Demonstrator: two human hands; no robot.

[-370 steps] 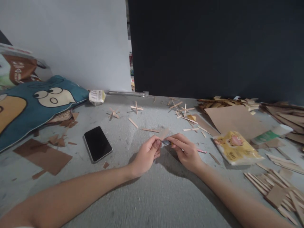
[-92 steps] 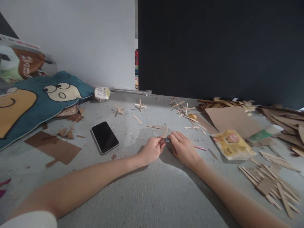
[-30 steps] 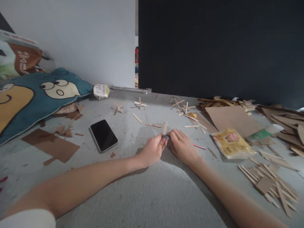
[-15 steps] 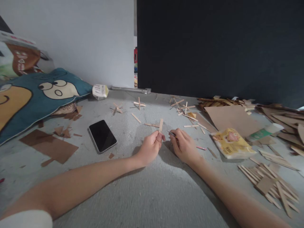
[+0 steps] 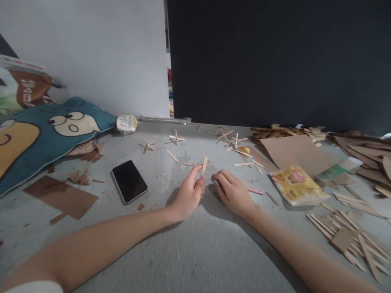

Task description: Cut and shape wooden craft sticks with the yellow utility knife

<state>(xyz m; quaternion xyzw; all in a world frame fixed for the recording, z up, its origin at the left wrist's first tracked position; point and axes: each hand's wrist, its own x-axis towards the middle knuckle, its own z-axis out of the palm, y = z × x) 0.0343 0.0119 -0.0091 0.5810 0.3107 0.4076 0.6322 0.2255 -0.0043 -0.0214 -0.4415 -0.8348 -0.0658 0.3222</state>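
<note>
My left hand (image 5: pixel 188 194) pinches a wooden craft stick (image 5: pixel 204 164) between thumb and fingers, holding it upright above the table. Just to its right, my right hand (image 5: pixel 234 193) is curled around a small grey metal tool (image 5: pixel 216 182); the fingers cover most of it, so its exact kind does not show. The tool and the stick are slightly apart. Beyond my hands lie a loose craft stick (image 5: pixel 172 156) and small crossed-stick pieces (image 5: pixel 176 138). A pink pencil (image 5: pixel 255 191) lies beside my right wrist.
A phone (image 5: pixel 129 181) and cut brown cardboard (image 5: pixel 65 197) lie left, near a blue cartoon cushion (image 5: pixel 61 134). On the right are a yellow packet (image 5: pixel 297 185), a green-and-white glue tube (image 5: pixel 339 170) and a pile of craft sticks (image 5: pixel 363 244). A dark panel (image 5: pixel 275 61) stands behind.
My right hand has turned and drawn slightly left, hiding more of the tool's tip. My left forefinger has stretched out along the stick. The view has shifted slightly.
</note>
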